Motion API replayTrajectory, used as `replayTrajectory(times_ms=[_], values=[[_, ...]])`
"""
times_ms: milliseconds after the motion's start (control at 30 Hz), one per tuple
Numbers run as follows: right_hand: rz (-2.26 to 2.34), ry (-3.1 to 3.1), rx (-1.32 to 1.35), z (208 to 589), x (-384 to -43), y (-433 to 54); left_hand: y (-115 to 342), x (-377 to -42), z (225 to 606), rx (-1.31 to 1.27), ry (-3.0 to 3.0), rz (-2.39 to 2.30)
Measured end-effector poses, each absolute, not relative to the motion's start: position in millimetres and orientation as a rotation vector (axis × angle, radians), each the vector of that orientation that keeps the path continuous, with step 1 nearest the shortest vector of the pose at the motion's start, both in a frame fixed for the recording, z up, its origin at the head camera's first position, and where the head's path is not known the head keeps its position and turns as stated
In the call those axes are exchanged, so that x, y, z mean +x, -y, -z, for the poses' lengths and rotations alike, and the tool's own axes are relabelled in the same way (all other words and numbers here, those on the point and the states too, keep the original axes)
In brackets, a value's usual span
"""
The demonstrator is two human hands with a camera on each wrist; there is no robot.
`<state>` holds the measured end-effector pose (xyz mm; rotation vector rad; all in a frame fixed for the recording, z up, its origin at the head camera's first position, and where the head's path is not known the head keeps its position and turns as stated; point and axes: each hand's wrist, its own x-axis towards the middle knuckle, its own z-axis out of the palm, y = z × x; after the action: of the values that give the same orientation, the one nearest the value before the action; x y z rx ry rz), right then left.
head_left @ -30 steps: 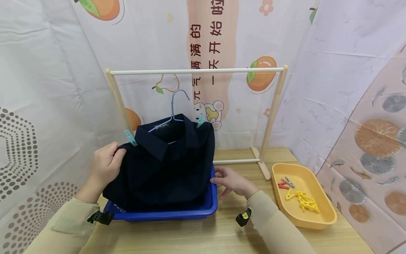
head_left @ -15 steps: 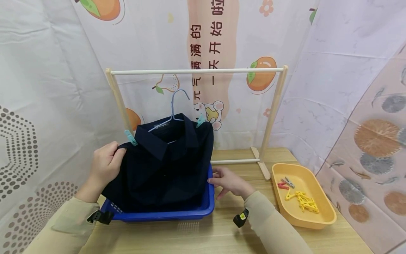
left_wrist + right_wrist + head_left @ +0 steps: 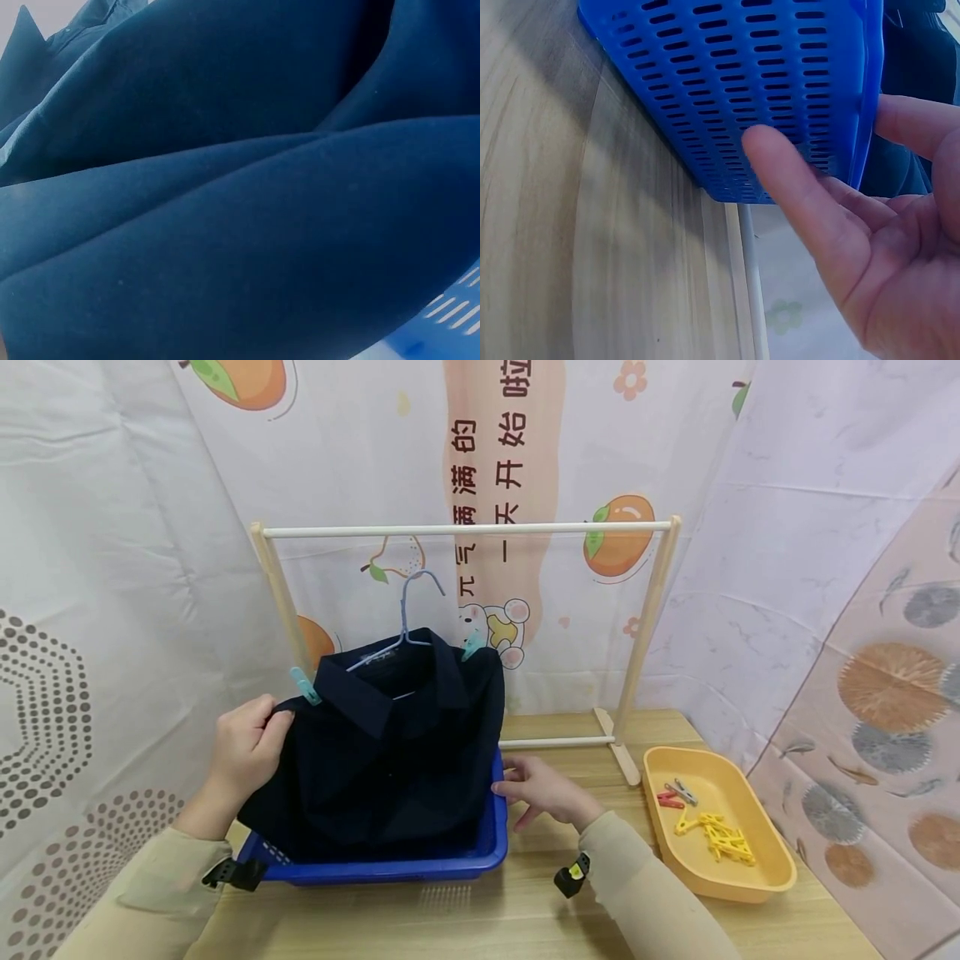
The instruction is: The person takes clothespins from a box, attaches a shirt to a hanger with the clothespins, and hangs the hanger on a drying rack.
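Observation:
In the head view my left hand [image 3: 249, 743] pinches the left shoulder edge of a dark navy collared shirt [image 3: 405, 768]. Inside its collar runs a thin blue wire hanger [image 3: 403, 614], hook pointing up. Two turquoise clothespins, a left clothespin [image 3: 305, 686] and a right clothespin [image 3: 472, 647], sit at the shoulders. Below, the shirt's lower part lies in a blue plastic basket [image 3: 390, 868]. My right hand [image 3: 547, 789] touches the basket's right rim, its fingers extended beside the slotted wall [image 3: 727, 82] in the right wrist view. Folds of the shirt [image 3: 225, 247] fill the left wrist view.
Behind the basket stands a wooden rack with a white top bar [image 3: 465, 529]. An orange tray [image 3: 757, 881] at the right holds several yellow clothespins [image 3: 720, 839], a red clothespin [image 3: 670, 799] and a grey clothespin [image 3: 681, 791]. Everything stands on a wood-grain table [image 3: 480, 927].
The basket and my right hand have shifted slightly left. My left hand, the hanger and the left clothespin have also drifted a little left, with the shirt still held.

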<state>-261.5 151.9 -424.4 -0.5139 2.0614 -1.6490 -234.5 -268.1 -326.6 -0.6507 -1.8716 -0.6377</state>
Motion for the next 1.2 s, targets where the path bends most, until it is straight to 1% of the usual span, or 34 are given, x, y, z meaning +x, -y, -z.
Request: replayTrajectory(times_ms=[333,533,733,1033,1200], values=[[1.556,-2.139,-0.547,420,-263,-154,278,-233,329,-0.625,1.853,0.624],[1.481,-2.301,-0.57,414,-268,-159,284,-233,327,-0.602,1.835,0.617],[1.345,-2.512,-0.649,394,-273,-166,290,-230,323,-0.571,1.828,0.601],[1.234,-2.625,-0.71,369,-275,-172,296,-229,321,-0.524,1.841,0.579],[1.17,-2.674,-0.799,356,-275,-175,298,-230,320,-0.518,1.837,0.584]])
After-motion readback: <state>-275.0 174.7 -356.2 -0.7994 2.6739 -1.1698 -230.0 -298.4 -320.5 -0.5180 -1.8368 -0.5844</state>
